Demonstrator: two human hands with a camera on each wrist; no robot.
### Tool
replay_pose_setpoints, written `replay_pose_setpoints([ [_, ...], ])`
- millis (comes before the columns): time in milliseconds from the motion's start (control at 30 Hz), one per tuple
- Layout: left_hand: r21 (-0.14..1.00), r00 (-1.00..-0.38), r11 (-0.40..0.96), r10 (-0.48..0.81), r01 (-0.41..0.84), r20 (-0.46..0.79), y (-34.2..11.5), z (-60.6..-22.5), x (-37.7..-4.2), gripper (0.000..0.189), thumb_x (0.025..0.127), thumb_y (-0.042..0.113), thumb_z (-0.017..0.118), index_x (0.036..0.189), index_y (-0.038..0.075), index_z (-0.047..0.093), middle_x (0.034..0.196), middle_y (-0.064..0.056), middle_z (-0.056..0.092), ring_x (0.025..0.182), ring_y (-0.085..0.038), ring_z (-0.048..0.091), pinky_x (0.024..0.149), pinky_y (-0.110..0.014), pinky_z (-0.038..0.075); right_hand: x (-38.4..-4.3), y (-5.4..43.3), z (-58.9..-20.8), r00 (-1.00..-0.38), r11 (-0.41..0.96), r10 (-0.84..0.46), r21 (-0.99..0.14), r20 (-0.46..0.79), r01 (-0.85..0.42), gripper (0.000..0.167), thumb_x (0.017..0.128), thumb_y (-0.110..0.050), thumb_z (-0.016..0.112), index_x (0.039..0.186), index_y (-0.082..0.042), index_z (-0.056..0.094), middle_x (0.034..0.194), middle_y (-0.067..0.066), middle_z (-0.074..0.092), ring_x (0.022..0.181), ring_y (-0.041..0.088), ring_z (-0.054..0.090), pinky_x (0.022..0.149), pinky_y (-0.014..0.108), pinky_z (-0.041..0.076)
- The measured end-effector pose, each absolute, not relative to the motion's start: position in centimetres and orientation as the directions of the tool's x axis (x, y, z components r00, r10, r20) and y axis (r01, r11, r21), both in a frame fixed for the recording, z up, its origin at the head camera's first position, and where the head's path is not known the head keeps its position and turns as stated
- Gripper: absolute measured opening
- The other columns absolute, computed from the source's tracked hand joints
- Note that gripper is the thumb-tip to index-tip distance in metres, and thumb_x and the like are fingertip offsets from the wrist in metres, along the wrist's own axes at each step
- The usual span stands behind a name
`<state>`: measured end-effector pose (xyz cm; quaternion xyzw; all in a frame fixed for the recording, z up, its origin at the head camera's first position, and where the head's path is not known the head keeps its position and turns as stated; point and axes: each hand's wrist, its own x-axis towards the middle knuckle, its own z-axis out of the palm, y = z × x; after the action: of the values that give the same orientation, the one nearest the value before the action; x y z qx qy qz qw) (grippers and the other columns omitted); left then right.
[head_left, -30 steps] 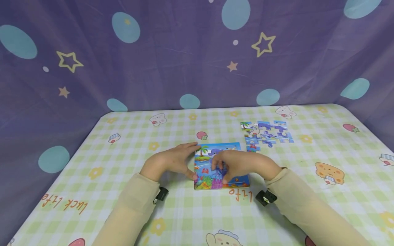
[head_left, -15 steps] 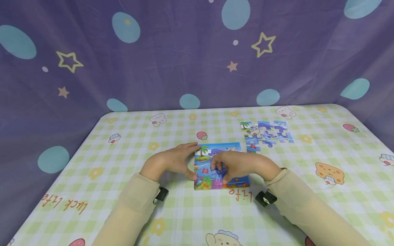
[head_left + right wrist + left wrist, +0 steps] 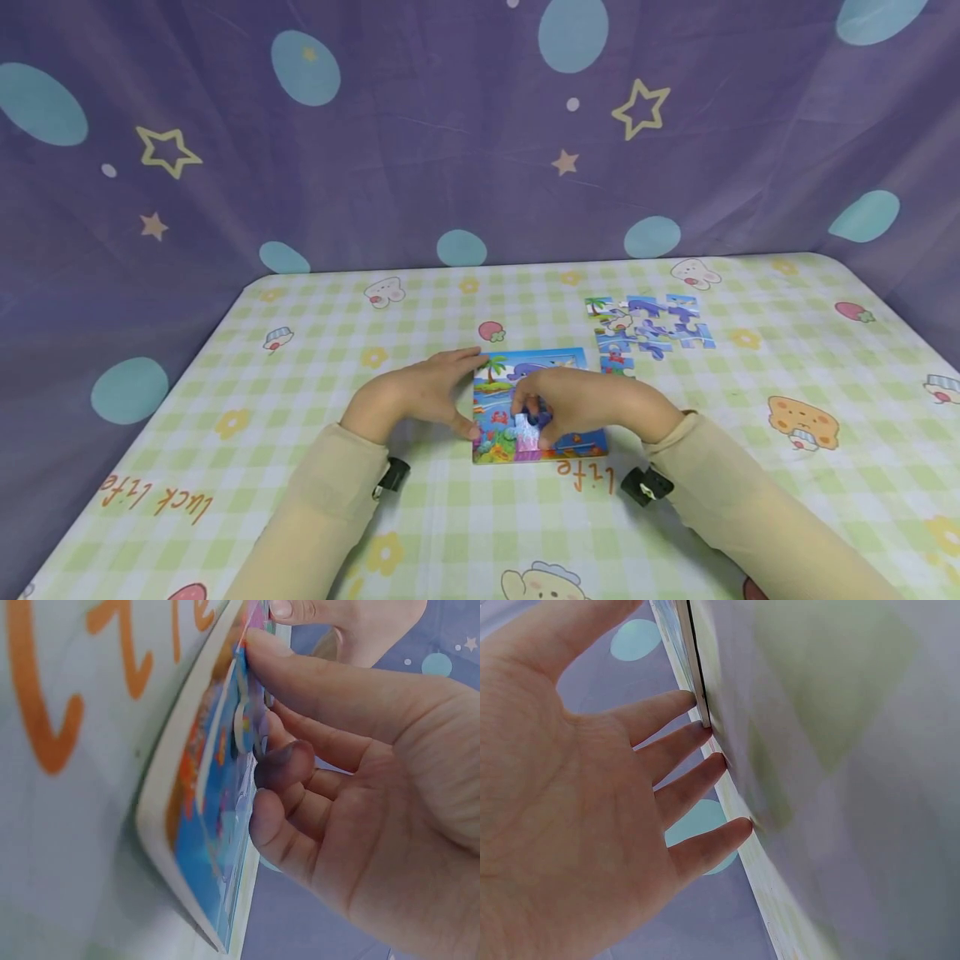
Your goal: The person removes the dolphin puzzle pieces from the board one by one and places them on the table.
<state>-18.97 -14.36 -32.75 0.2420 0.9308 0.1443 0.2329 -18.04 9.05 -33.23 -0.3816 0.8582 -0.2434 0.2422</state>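
A jigsaw puzzle board (image 3: 540, 353) with a sea picture lies on the table in front of me. My left hand (image 3: 431, 387) rests at its left side, thumb at the lower corner and fingers at the upper one; in the left wrist view those fingers are nearly straight, touching the board's edge and the cloth. Over the middle of the board, my right hand (image 3: 573, 404) pinches a puzzle piece (image 3: 527, 433) between thumb and curled fingers. The piece looks slightly tilted, its surface catching light. My right hand hides part of the board.
Several loose puzzle pieces (image 3: 643, 308) lie beyond the board to the right, one of them, a crab piece (image 3: 617, 362), close to the board's edge. A checked tablecloth (image 3: 420, 517) covers the table. A purple curtain (image 3: 375, 167) hangs behind.
The piece under my right hand now shows a bright, shiny face near the board's lower middle. The right fingers have shifted slightly; my left hand stays in place.
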Motion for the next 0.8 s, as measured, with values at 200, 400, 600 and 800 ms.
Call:
replay_pose_setpoints([
  [200, 0.380, -0.775, 0.845, 0.512, 0.376, -0.370, -14.35, -32.68, -18.95, 0.106, 0.075, 0.038, 0.087, 0.158, 0.011, 0.026, 0.164, -0.005, 0.017, 0.150, -0.029, 0.015, 0.118, -0.050, 0.022, -18.01, 9.17, -33.23, -0.595, 0.568, -0.781, -0.611, -0.189, -0.551, 0.028, 0.084, -0.009, 0.079, 0.109, -0.010, 0.066, 0.088, -0.002, 0.057, 0.072, 0.010, 0.046, 0.068, 0.027, 0.044],
  [400, 0.380, -0.777, 0.846, 0.509, 0.373, -0.371, -14.33, -32.65, -18.95, 0.106, 0.075, 0.039, 0.087, 0.158, 0.012, 0.026, 0.164, -0.005, 0.017, 0.150, -0.029, 0.015, 0.118, -0.050, 0.022, -18.10, 9.23, -33.33, -0.587, 0.543, -0.795, -0.610, -0.153, -0.577, 0.023, 0.087, -0.010, 0.077, 0.107, -0.011, 0.067, 0.085, -0.004, 0.057, 0.068, 0.008, 0.045, 0.066, 0.025, 0.044],
  [600, 0.381, -0.777, 0.846, 0.510, 0.374, -0.370, -14.37, -32.63, -18.92, 0.106, 0.075, 0.038, 0.087, 0.158, 0.011, 0.026, 0.164, -0.006, 0.017, 0.150, -0.029, 0.015, 0.118, -0.049, 0.022, -18.14, 9.19, -33.34, -0.578, 0.519, -0.806, -0.622, -0.127, -0.587, 0.019, 0.088, -0.009, 0.075, 0.105, -0.011, 0.067, 0.083, -0.005, 0.057, 0.067, 0.006, 0.047, 0.066, 0.024, 0.046],
  [800, 0.378, -0.775, 0.848, 0.508, 0.372, -0.375, -14.38, -32.64, -18.96, 0.106, 0.076, 0.039, 0.086, 0.158, 0.012, 0.026, 0.165, -0.005, 0.017, 0.150, -0.028, 0.015, 0.118, -0.049, 0.022, -18.00, 8.98, -33.15, -0.588, 0.532, -0.794, -0.645, -0.155, -0.548, 0.017, 0.091, -0.008, 0.072, 0.106, -0.011, 0.066, 0.082, -0.006, 0.059, 0.069, 0.008, 0.051, 0.069, 0.026, 0.048],
])
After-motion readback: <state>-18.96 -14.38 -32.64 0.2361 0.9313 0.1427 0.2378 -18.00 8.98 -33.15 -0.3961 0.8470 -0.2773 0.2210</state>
